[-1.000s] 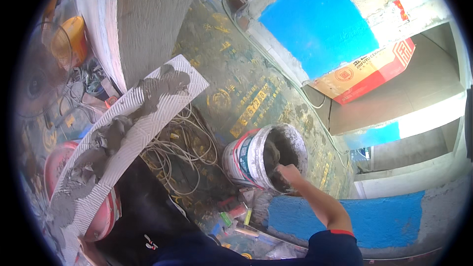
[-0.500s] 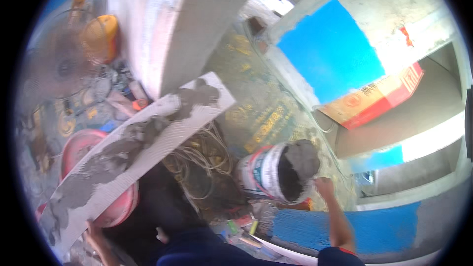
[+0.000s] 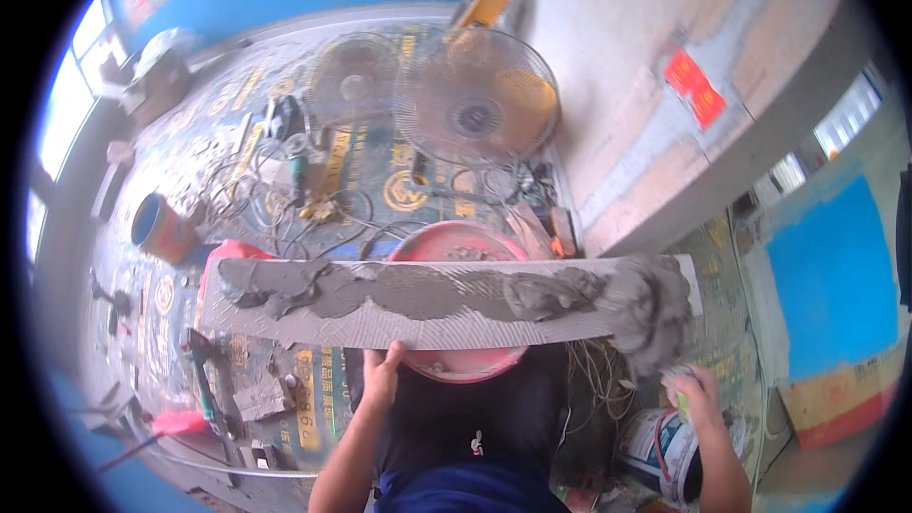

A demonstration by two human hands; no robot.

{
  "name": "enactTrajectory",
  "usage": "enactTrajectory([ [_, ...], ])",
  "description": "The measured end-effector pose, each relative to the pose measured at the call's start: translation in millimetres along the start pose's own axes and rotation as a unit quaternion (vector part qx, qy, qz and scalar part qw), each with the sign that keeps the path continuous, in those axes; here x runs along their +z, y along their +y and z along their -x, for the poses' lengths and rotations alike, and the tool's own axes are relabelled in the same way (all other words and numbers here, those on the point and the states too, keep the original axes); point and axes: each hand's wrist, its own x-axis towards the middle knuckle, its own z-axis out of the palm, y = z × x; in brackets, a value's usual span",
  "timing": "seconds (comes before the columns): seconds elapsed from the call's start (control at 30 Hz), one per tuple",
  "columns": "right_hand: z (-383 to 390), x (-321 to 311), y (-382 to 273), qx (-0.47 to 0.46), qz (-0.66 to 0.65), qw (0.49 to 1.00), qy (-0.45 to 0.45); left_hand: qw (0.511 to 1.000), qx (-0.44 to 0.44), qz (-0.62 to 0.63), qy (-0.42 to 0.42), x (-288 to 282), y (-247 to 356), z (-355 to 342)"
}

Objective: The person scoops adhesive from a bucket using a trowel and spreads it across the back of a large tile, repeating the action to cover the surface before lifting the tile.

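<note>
A long pale tile strip [image 3: 494, 331] with a ridged face lies level across a round red tub [image 3: 427, 239]. Grey mortar [image 3: 427, 292] is spread along much of its length. My left hand [image 3: 382, 375] grips the near edge, thumb on top. In my right hand [image 3: 698, 394] is a trowel [image 3: 678, 375], its blade mostly hidden by a blurred lump of mortar [image 3: 654, 318] at the strip's right end. Below that hand, a white bucket [image 3: 644, 446] leans at the lower right.
Two floor fans [image 3: 475, 114] stand beyond the tub, beside a wall corner [image 3: 646, 161]. Cables [image 3: 356, 218], a small bucket [image 3: 161, 228] and a green-handled tool [image 3: 201, 370] lie to the left. A carton [image 3: 845, 399] is at the right.
The view has turned left, so the strip now runs level. My right hand has moved with the mortar from the bucket's mouth to the strip's right end. My left hand still holds the strip.
</note>
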Motion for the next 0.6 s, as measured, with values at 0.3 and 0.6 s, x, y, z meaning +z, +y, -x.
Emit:
enactTrajectory([
  [0.3, -79, 192, -80, -0.403, 0.301, 0.860, 0.090, 0.998, 0.047, 0.015, -0.038, -6, -17, -7],
  [0.6, -83, 223, -46, -0.247, 0.491, 0.835, 0.016, 0.996, 0.078, -0.005, -0.039, -10, -26, -11],
])
